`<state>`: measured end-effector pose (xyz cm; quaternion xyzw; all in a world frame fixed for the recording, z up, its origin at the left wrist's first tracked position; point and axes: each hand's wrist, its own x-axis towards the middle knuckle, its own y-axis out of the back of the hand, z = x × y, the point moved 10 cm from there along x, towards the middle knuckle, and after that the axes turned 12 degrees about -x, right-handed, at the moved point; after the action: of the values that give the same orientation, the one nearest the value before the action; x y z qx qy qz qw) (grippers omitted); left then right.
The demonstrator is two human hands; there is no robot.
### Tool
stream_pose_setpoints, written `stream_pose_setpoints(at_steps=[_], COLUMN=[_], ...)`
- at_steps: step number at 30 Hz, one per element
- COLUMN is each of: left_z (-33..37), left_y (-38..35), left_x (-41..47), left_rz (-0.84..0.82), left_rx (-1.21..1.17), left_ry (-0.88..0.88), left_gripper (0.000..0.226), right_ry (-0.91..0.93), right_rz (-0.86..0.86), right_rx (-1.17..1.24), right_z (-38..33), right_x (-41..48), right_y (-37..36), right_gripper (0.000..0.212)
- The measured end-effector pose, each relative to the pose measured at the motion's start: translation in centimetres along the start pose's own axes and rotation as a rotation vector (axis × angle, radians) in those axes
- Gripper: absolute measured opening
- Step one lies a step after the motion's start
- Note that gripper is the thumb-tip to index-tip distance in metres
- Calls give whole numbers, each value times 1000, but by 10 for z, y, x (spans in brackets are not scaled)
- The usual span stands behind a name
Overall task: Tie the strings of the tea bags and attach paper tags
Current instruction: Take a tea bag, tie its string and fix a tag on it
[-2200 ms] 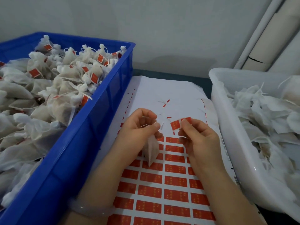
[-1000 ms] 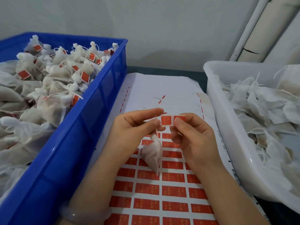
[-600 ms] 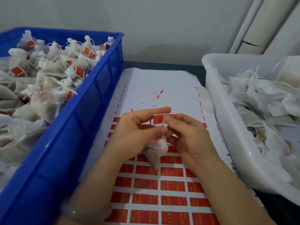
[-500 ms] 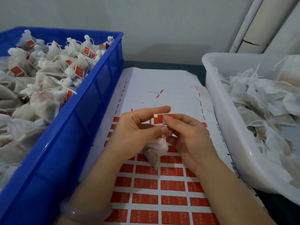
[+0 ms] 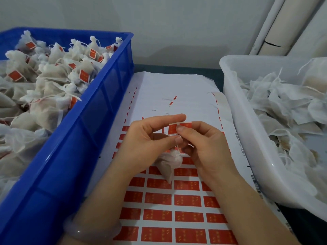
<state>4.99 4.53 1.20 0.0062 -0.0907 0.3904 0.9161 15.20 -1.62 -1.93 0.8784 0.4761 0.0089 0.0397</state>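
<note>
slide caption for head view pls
Left hand holds a tea bag, right hand pinches a red tag, over the tag sheet between blue crate and white tub.

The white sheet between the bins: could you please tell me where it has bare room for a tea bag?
The peeled far stretch of the white sticker sheet, between the blue plastic crate and the white plastic tub, is nearly bare. Nearer, rows of red rectangular paper tags fill it; both bins are heaped.
</note>
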Motion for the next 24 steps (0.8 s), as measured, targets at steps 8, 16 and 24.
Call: stream_pose_setpoints(at_steps=[8, 16, 24], left_z=[8, 10, 15], left_y=[18, 25, 31], left_x=[-1, -1, -5], left_rz=[185, 254, 348], left_rx=[30, 42, 145], left_ry=[-59, -130, -162], left_gripper=[40, 29, 21], right_ry=[52, 103, 83], right_rz=[77, 28, -2], right_rx=[-83, -114, -78], right_z=[-9, -13, -10], right_x=[-3, -5, -4], right_y=[6, -3, -4], right_gripper=[45, 17, 28])
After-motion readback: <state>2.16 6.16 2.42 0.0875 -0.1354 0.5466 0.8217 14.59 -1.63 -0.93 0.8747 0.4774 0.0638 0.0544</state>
